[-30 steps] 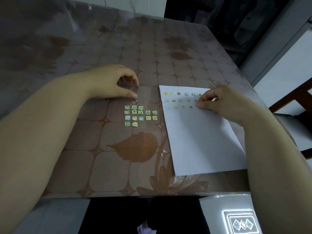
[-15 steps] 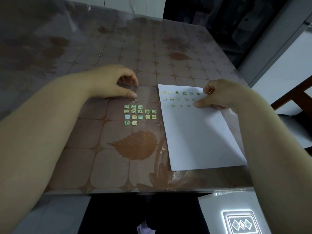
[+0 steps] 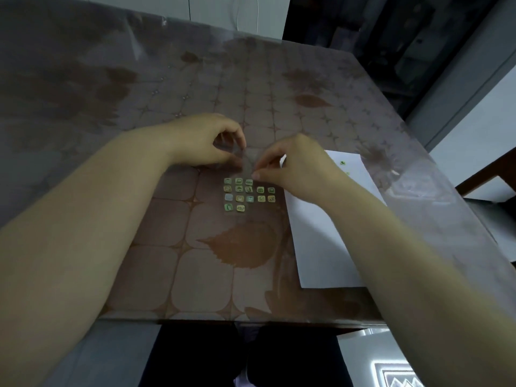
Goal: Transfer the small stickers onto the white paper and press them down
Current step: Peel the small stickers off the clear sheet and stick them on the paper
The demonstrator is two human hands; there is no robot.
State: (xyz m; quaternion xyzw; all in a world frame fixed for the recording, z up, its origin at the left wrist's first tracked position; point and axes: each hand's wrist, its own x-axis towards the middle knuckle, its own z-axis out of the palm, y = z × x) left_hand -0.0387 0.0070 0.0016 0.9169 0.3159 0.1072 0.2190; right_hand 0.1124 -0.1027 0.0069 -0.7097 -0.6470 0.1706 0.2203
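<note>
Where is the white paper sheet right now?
Head view: the white paper sheet lies flat on the right side of the brown patterned table, just right of the small square stickers, partly under the right forearm.

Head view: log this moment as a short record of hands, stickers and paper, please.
left hand: pinches far edge of clear sheet
right hand: thumb and forefinger pinched beside the top sticker row; contents unclear
sheet stickers: four rows, low over the table
white paper: right of the sheet, flat, partly hidden by right forearm
placed stickers: few visible at paper's far end
</note>
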